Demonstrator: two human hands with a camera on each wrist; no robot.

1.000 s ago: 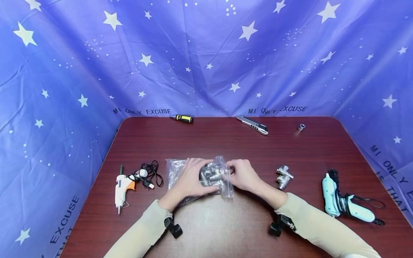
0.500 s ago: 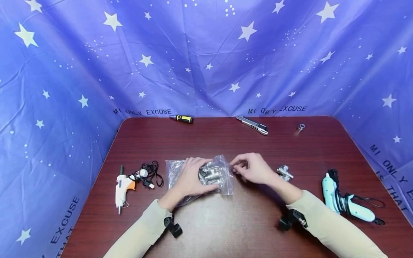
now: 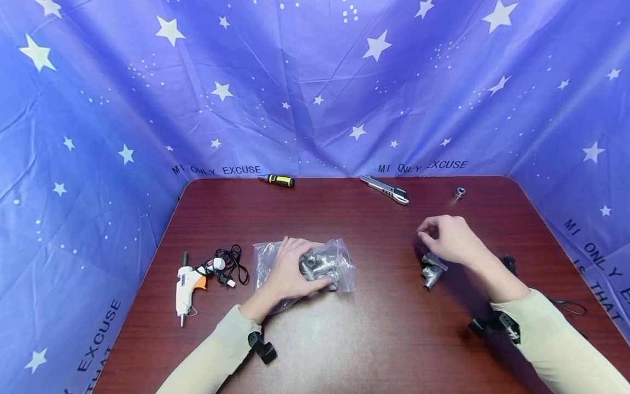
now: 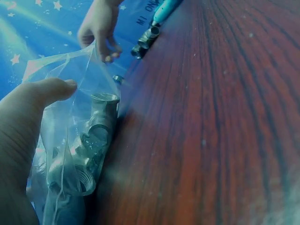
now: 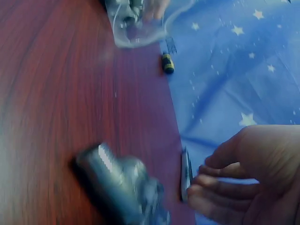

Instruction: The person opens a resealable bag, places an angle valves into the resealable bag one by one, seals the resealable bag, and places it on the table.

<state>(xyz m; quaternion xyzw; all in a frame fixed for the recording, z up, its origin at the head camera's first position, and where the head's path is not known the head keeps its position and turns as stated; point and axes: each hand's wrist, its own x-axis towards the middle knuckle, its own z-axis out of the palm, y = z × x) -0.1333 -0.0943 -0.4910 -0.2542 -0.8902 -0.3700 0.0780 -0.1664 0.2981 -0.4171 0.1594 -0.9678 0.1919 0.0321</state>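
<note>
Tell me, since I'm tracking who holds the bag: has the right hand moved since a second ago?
Yes. The right hand left the plastic bag and moved right, now above the loose metal fitting.

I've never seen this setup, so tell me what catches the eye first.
The starry blue cloth walls in the dark red table. At the middle, the left hand holds a clear bag of metal fittings. To its right, the right hand hovers, fingers curled, over a loose metal valve.
</note>
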